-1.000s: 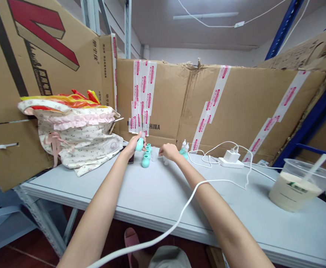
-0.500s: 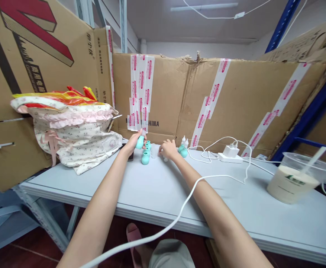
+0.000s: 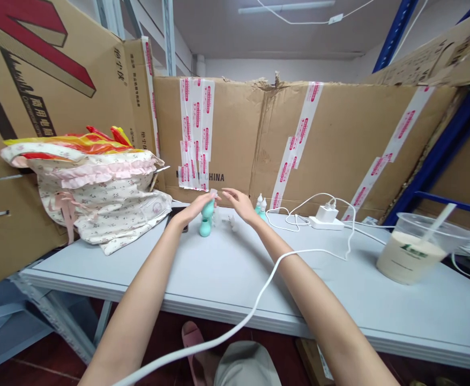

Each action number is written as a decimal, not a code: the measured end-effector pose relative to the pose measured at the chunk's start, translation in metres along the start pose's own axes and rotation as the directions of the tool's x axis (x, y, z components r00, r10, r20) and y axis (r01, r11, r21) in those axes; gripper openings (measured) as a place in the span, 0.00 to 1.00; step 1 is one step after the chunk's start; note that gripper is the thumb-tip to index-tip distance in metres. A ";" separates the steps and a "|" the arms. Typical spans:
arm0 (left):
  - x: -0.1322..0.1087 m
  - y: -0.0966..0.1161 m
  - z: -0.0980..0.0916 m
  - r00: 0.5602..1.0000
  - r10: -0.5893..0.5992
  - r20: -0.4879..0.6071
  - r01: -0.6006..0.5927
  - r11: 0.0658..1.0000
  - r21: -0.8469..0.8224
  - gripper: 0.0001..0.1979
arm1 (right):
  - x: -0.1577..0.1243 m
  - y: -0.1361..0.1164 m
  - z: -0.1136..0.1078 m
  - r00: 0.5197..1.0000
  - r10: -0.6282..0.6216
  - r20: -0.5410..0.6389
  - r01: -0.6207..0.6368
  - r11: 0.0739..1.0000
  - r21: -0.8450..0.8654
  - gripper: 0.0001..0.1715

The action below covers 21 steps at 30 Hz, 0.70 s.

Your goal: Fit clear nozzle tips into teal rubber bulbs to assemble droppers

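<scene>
My left hand is wrapped around a teal squeeze bulb, held upright with a clear collar at its top. Close to that collar is my right hand, its fingers stretched out to the left; nothing shows in them. Below the held bulb, another teal bulb stands on the table with its mouth open, and others behind it are mostly hidden. Small whitish pieces lie under my right hand. Beyond my right wrist stand two teal bulbs with white pointed tips.
A dark phone-like object lies by my left wrist. Left of it sits a floral cloth bag. A white charger with looping cable and a drink cup are on the right. Cardboard walls the back; a white cable crosses my right forearm.
My right hand has lifted off the small whitish pieces and moved up and left to the bulb's top. My left hand has turned the bulb and brought it slightly right. The view has shifted a little.
</scene>
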<state>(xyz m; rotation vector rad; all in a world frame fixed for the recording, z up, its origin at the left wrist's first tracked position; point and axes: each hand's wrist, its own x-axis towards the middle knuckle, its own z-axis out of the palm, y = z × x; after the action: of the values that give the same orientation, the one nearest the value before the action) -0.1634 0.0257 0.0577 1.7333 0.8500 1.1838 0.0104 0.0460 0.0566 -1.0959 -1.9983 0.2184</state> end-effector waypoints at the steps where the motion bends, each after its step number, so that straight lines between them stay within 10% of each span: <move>1: -0.001 0.002 0.006 0.999 0.038 -0.001 -0.038 0.996 0.075 0.16 | -0.002 -0.004 -0.003 0.999 -0.034 0.013 0.032 0.991 0.130 0.22; 5: -0.004 0.007 0.024 0.980 0.192 -0.059 -0.162 0.931 0.328 0.14 | -0.015 -0.008 -0.007 0.997 -0.073 0.009 0.065 0.932 0.356 0.19; 15: -0.007 0.006 0.029 0.961 0.274 0.026 -0.227 0.737 0.637 0.10 | -0.026 -0.012 -0.015 0.993 -0.008 -0.117 0.044 0.952 0.304 0.17; 21: -0.009 0.010 0.037 0.956 0.289 -0.049 -0.198 0.758 0.621 0.09 | -0.037 -0.026 -0.020 0.973 -0.115 -0.201 0.114 0.993 -0.014 0.12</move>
<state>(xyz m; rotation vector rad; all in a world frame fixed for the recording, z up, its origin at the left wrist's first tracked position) -0.1312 0.0039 0.0563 2.3679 1.2215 1.3026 0.0192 -0.0029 0.0613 -0.9604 -1.8726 0.0421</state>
